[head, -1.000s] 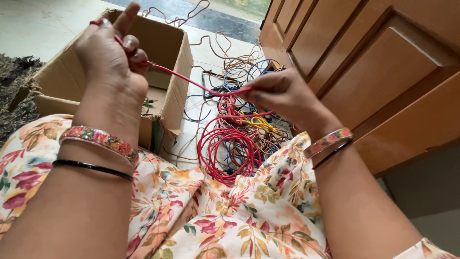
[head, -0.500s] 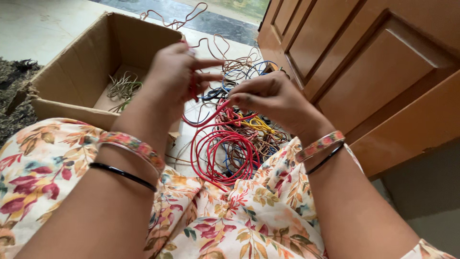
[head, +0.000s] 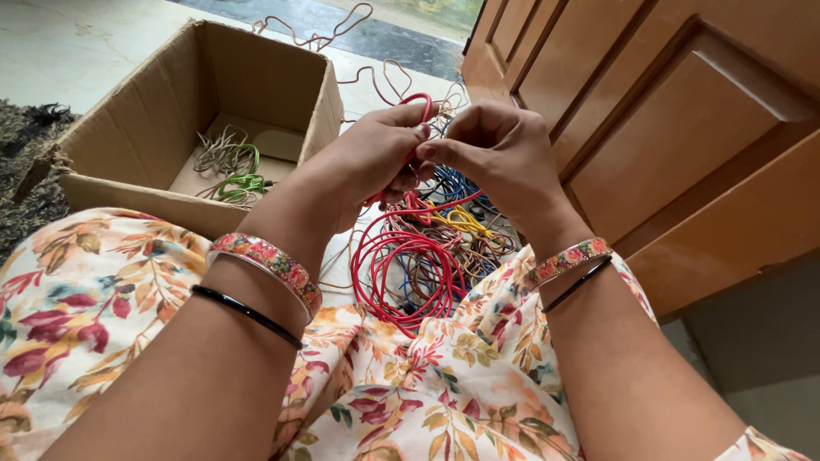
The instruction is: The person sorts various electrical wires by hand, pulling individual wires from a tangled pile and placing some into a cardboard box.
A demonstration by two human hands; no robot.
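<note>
One package only — an open brown cardboard box [head: 128,162] on the floor at upper left, rectangular, flaps folded out, its plain walls unmarked — holding small bundles of green and grey wire [head: 226,166] on its bottom.

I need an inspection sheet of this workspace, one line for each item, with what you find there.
Surface: pale tiled floor, dark rug at left.
Job's things: red wire, coiled, one end pinched up.
Clutter: cardboard box holding green and grey wire pieces.
Grippers: left hand and right hand together on the red wire.
Cables: tangled pile of blue, yellow and brown wires.
Surroundings: wooden door, floral cloth.
</note>
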